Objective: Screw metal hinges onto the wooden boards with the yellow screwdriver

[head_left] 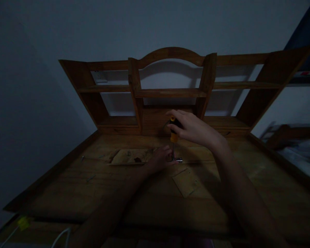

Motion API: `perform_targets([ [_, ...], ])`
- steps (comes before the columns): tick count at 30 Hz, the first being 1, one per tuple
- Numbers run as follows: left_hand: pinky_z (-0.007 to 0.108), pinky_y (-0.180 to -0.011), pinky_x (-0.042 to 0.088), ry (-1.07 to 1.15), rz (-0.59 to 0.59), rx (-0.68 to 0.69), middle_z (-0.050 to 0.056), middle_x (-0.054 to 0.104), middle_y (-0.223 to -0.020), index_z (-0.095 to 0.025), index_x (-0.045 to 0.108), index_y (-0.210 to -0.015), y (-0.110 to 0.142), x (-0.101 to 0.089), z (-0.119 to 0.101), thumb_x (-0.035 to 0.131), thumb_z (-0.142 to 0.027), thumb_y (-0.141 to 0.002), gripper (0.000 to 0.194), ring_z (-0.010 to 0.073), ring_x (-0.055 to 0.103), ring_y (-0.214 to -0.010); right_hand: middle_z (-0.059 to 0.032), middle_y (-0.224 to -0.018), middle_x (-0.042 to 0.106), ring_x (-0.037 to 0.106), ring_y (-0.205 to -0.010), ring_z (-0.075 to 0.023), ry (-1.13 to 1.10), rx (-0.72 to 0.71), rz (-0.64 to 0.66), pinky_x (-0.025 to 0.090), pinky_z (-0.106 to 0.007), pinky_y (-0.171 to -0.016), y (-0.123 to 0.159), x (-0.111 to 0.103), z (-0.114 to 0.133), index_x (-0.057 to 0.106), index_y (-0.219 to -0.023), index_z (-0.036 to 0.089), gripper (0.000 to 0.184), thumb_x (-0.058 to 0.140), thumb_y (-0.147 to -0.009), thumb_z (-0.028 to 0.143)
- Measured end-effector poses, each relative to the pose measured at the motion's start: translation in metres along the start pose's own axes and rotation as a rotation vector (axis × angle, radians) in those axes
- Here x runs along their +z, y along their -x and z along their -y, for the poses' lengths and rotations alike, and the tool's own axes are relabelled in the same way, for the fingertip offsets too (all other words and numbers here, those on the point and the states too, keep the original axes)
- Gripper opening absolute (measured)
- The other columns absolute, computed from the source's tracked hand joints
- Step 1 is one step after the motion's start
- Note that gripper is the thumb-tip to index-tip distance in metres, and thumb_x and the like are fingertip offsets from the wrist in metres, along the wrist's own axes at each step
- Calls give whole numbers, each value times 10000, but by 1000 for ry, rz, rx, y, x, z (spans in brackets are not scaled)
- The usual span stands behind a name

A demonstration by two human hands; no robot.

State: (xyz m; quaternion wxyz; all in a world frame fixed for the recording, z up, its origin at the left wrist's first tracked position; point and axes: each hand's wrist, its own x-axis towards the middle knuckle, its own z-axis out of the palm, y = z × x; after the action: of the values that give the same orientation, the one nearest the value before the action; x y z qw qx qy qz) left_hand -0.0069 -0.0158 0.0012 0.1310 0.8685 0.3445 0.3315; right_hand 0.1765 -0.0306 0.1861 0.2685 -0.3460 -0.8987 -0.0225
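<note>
My right hand (187,125) is wrapped round the black and yellow handle of a screwdriver (174,137), which stands nearly upright with its shaft pointing down. Low on the desktop, my left hand (161,155) is closed at the screwdriver's tip, its fingers on a small shiny metal fitting (179,160) that looks like a hinge. The exact contact at the tip is hidden by the fingers. Beneath and left of that hand lies a long wooden strip (121,156) with a rough, damaged surface. A thin square wooden piece (186,184) rests nearer to me.
Thin screw-like pieces (91,178) and a small screw (82,158) lie on the left of the wooden desktop (67,189). A shelf unit (170,93) rises along the back. At the front left are a yellow object (23,223) and a white cable (62,234). The light is dim.
</note>
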Motion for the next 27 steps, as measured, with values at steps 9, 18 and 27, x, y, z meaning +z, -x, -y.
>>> perform_targets([
  [9, 320, -802, 457, -50, 6, -88, 39, 622, -990, -212, 626, -913, 7, 0, -4, 742, -430, -831, 259, 201, 576, -926, -121, -1178, 650, 642, -1062, -279, 50, 86, 10, 494, -403, -905, 1, 0, 1, 557, -1236, 206, 361, 509, -987, 464],
  [18, 314, -821, 447, -74, 9, -120, 35, 628, -992, -196, 603, -848, 13, 2, -1, 731, -432, -844, 269, 195, 570, -932, -87, -1283, 633, 616, -1162, -251, -104, 39, -4, 476, -400, -991, 2, 2, -7, 512, -1357, 246, 368, 509, -997, 326],
  [27, 303, -793, 431, -74, 19, -87, 31, 630, -933, -187, 559, -775, 8, -1, -4, 751, -390, -830, 285, 188, 564, -887, -119, -1147, 678, 675, -994, -289, 100, 134, -10, 509, -406, -828, -2, 8, 3, 525, -1304, 206, 461, 458, -993, 541],
])
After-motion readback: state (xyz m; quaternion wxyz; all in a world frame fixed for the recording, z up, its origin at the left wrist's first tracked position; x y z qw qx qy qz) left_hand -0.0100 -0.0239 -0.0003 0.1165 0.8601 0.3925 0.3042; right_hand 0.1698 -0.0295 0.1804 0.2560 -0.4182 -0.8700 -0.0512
